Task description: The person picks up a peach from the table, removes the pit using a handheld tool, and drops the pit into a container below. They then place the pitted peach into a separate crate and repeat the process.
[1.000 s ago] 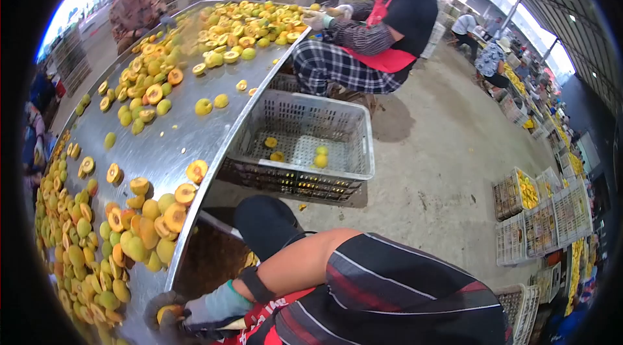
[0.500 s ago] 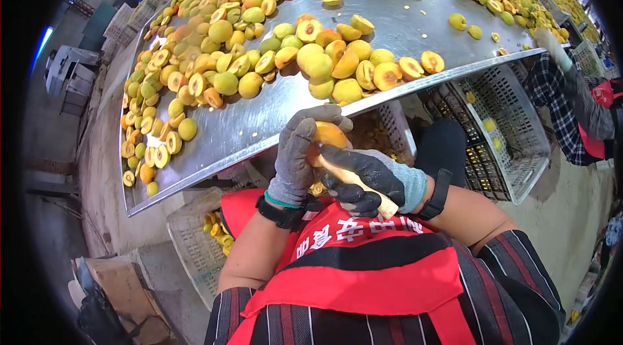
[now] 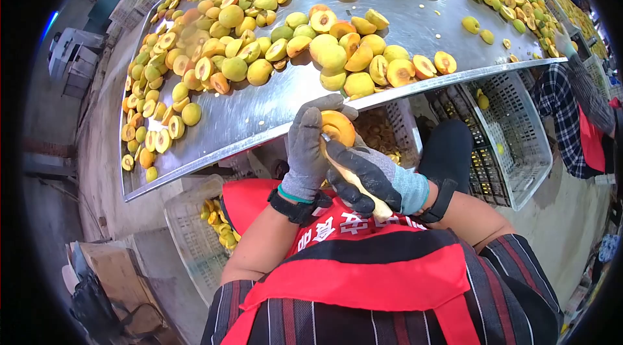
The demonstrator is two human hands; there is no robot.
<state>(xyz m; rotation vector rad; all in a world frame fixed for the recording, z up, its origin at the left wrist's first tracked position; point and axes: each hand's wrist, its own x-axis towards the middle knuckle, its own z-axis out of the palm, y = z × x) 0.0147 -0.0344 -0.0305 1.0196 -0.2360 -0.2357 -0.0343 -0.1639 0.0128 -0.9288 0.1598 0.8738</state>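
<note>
In front of the red apron, my left hand (image 3: 310,142), in a grey glove with a dark palm, is closed round a yellow peach half (image 3: 339,127). The cut face of the half shows, with a round hollow in its middle. My right hand (image 3: 363,175), gloved in grey and black, grips a tool with a long pale handle (image 3: 359,186). Its working end lies at the peach half and is hidden by fingers and fruit. Just beyond the hands, several peach halves (image 3: 400,72) are heaped near the edge of the metal table (image 3: 272,111).
More peaches (image 3: 233,68) spread across the table's left and far right. Below its edge stand a crate with fruit pieces (image 3: 379,131), a white crate (image 3: 509,131) at right and another crate (image 3: 188,221) at left. A co-worker's plaid sleeve (image 3: 557,101) is at the right.
The peach half in my left hand has turned, so its hollowed cut face now shows. My right hand stays close against it with the tool. The whole view has shifted slightly.
</note>
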